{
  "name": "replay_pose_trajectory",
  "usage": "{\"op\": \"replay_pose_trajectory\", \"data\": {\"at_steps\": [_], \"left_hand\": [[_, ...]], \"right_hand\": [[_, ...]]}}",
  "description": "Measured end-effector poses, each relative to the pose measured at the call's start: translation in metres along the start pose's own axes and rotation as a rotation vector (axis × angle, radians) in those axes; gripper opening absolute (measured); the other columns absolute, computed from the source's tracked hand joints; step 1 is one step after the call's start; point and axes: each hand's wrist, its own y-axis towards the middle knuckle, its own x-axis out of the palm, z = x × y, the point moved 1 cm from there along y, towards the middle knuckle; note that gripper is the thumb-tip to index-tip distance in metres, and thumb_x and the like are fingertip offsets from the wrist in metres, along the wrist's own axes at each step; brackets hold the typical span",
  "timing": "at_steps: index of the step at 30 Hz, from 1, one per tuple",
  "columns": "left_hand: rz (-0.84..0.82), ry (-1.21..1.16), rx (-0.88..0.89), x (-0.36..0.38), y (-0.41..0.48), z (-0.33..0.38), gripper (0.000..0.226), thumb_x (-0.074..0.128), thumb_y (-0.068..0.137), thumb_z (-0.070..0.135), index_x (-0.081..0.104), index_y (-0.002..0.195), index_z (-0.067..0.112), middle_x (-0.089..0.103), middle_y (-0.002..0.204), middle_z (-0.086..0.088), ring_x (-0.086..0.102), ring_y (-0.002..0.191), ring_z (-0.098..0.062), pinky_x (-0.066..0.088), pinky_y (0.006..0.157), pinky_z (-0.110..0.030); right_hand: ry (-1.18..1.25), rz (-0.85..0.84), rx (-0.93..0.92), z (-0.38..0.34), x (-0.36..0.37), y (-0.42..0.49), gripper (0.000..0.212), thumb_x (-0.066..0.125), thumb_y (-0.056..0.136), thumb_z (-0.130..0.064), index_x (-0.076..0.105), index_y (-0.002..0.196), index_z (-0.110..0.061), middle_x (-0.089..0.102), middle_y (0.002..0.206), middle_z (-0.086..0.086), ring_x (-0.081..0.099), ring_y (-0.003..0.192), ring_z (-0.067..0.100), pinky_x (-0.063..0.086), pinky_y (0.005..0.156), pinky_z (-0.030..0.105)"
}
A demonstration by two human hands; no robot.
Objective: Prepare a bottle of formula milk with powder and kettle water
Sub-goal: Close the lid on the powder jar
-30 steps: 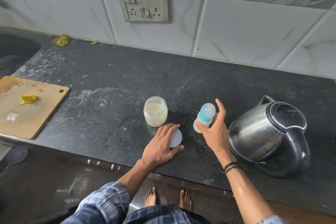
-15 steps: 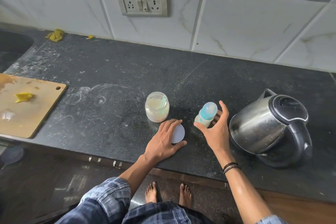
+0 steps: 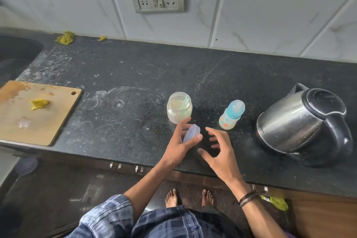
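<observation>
We seem to be at the closing of the powder jar (image 3: 179, 107), which stands open on the counter (image 3: 135, 75) with a scoop (image 3: 185, 102) inside. Our left hand (image 3: 178, 144) pinches its lid (image 3: 191, 133) between thumb and fingers, tilted and clear of the counter, with the jar just at 12 o'clock of it. Our right hand (image 3: 220, 152) hangs beside the lid with its fingers spread wide, holding nothing. The bottle (image 3: 231, 115) stands upright and capped at 1 o'clock of that hand, apart from it, and the kettle (image 3: 301, 120) sits at 3 o'clock. The next move likely calls for levelling the lid over the jar's mouth, perhaps steadying the jar with the right hand. A second ago the lid lay flat under our left palm and our right fingers curved round the bottle; now the lid is lifted and the bottle stands alone.
</observation>
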Motion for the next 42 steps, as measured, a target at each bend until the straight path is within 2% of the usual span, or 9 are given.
{"op": "replay_pose_trajectory", "data": {"at_steps": [4,11,16,21,26,31,34,39,42], "left_hand": [[0.016,-0.130,-0.041,-0.003,-0.005,0.010,0.076,0.074,0.081,0.055,0.044,0.148,0.037,0.061,0.133,0.005,0.065,0.112,-0.007,0.051,0.079,-0.019],[0.013,-0.255,-0.110,0.001,-0.010,0.023,0.077,0.076,0.077,0.061,0.045,0.145,0.045,0.066,0.130,0.003,0.062,0.124,-0.020,0.053,0.094,-0.043],[0.061,-0.349,-0.147,0.004,-0.011,0.034,0.079,0.080,0.076,0.059,0.045,0.146,0.043,0.069,0.127,-0.002,0.066,0.117,-0.020,0.052,0.083,-0.037],[0.094,-0.399,-0.127,0.004,-0.012,0.042,0.074,0.076,0.081,0.055,0.046,0.146,0.038,0.071,0.125,-0.004,0.069,0.113,-0.024,0.056,0.078,-0.034],[0.344,-0.225,0.040,-0.003,-0.019,0.047,0.056,0.066,0.089,0.057,0.060,0.135,0.027,0.073,0.116,-0.008,0.073,0.103,-0.027,0.062,0.079,-0.037],[0.538,0.042,0.167,-0.028,-0.010,0.040,0.045,0.080,0.088,0.027,0.064,0.130,0.029,0.068,0.112,0.007,0.066,0.101,-0.007,0.054,0.079,-0.020],[0.515,0.170,0.161,-0.041,0.007,0.033,0.064,0.083,0.082,0.025,0.055,0.141,0.028,0.059,0.129,0.008,0.057,0.118,-0.005,0.051,0.094,-0.023],[0.379,0.248,0.103,-0.056,0.032,0.026,0.090,0.084,0.072,0.040,0.042,0.152,0.029,0.042,0.148,0.006,0.042,0.136,-0.008,0.040,0.110,-0.025],[0.321,0.294,0.095,-0.062,0.043,0.021,0.095,0.085,0.072,0.045,0.039,0.153,0.031,0.039,0.152,0.007,0.037,0.140,-0.010,0.037,0.114,-0.031]], "right_hand": [[0.014,-0.078,-0.048,-0.012,0.007,0.002,0.087,0.093,0.076,-0.026,0.046,0.147,-0.044,0.045,0.141,-0.021,0.057,0.119,0.015,0.050,0.092,0.018],[0.018,-0.094,-0.106,-0.032,0.003,0.018,0.077,0.081,0.078,-0.052,0.049,0.146,-0.038,0.053,0.140,-0.022,0.058,0.119,0.014,0.051,0.085,0.018],[0.061,-0.160,-0.139,-0.036,-0.004,0.034,0.086,0.091,0.075,-0.037,0.049,0.149,-0.030,0.050,0.144,-0.014,0.056,0.123,0.015,0.054,0.086,0.023],[0.083,-0.271,-0.165,-0.043,-0.011,0.054,0.076,0.088,0.075,-0.044,0.053,0.142,-0.036,0.058,0.138,-0.014,0.054,0.125,0.017,0.056,0.090,0.034],[0.134,-0.215,-0.125,-0.044,-0.024,0.084,0.078,0.091,0.077,-0.042,0.052,0.144,-0.032,0.057,0.137,-0.012,0.057,0.126,0.012,0.055,0.094,0.026],[-0.001,-0.243,-0.116,-0.056,-0.026,0.125,0.078,0.093,0.076,-0.026,0.056,0.144,-0.022,0.050,0.133,-0.005,0.057,0.124,0.019,0.056,0.101,0.040],[-0.102,-0.299,-0.142,-0.070,-0.021,0.147,0.080,0.094,0.075,-0.025,0.057,0.145,-0.018,0.047,0.132,-0.002,0.052,0.126,0.020,0.051,0.107,0.046],[-0.305,-0.381,-0.188,-0.084,-0.009,0.170,0.082,0.093,0.076,-0.032,0.055,0.147,-0.024,0.049,0.136,-0.001,0.048,0.126,0.016,0.042,0.106,0.027],[-0.389,-0.442,-0.179,-0.089,0.000,0.177,0.082,0.092,0.076,-0.033,0.054,0.148,-0.028,0.048,0.138,-0.002,0.047,0.129,0.018,0.037,0.101,0.026]]}}
